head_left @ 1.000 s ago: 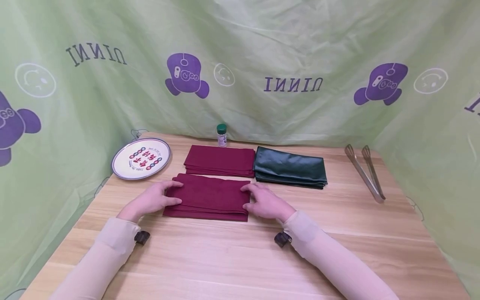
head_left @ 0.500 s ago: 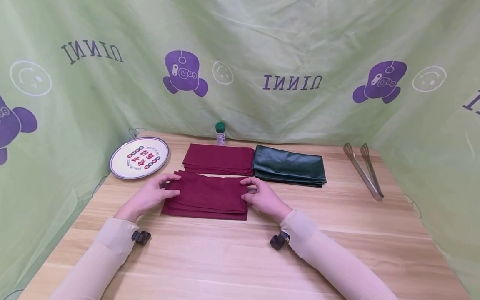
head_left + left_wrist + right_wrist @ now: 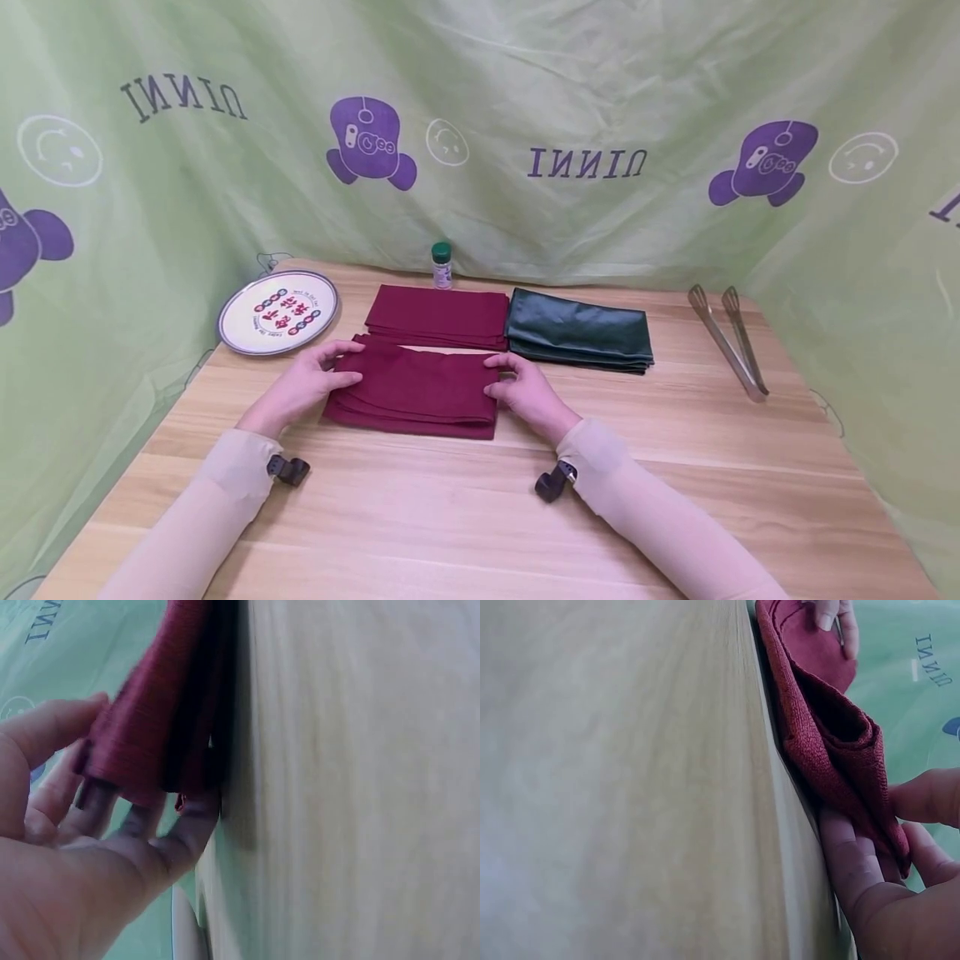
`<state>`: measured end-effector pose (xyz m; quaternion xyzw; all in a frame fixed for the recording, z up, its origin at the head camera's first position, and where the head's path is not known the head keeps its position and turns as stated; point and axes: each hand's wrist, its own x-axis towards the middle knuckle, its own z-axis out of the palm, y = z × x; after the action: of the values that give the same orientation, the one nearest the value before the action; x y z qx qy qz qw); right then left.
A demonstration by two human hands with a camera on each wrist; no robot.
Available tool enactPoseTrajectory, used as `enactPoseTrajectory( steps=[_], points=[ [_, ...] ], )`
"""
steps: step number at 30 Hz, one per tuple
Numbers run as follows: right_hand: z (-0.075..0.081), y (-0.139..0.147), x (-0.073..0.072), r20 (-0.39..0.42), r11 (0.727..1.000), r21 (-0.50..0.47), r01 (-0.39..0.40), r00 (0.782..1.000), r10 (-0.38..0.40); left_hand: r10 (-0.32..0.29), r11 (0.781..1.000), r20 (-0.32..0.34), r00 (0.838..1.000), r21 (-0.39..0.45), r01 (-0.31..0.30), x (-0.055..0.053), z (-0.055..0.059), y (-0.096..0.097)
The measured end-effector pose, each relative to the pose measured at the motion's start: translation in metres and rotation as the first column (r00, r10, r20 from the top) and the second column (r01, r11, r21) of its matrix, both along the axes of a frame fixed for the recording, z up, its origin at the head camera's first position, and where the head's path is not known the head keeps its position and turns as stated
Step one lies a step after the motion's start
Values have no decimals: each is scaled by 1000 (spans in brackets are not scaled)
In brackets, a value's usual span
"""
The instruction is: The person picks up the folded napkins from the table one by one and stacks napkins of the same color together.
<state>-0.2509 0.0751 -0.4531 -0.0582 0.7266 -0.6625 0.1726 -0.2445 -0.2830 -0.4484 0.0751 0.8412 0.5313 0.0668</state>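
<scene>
A folded maroon cloth (image 3: 423, 385) lies near the middle of the table between both hands. My left hand (image 3: 303, 385) grips its left end, thumb on top and fingers underneath in the left wrist view, where the maroon cloth (image 3: 146, 712) is raised at that end. At the other end my right hand (image 3: 534, 398) pinches the edge, with fingers (image 3: 847, 851) tucked below the fabric in the right wrist view. Layers of the cloth gape slightly along the near side. Directly behind it lies a second folded maroon cloth (image 3: 438, 315), with a folded dark green cloth (image 3: 581, 327) to its right.
An oval plate (image 3: 247, 321) with red print sits at the back left of the wooden table (image 3: 420, 525). A small green-capped bottle (image 3: 442, 268) stands by the back curtain (image 3: 480, 208). Metal tongs (image 3: 731, 346) lie spread at the right.
Both hands keep their hold on the front maroon cloth. Its left end has lifted a little and its layers have spread apart there. The other things stay put.
</scene>
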Motion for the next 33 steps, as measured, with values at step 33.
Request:
enactPoseTrajectory(
  steps=[33],
  points=[
    [-8,2,-2,-26,997,-24,78,997,-79,55,996,124,991,58,-62,-2,0,0]
  ],
)
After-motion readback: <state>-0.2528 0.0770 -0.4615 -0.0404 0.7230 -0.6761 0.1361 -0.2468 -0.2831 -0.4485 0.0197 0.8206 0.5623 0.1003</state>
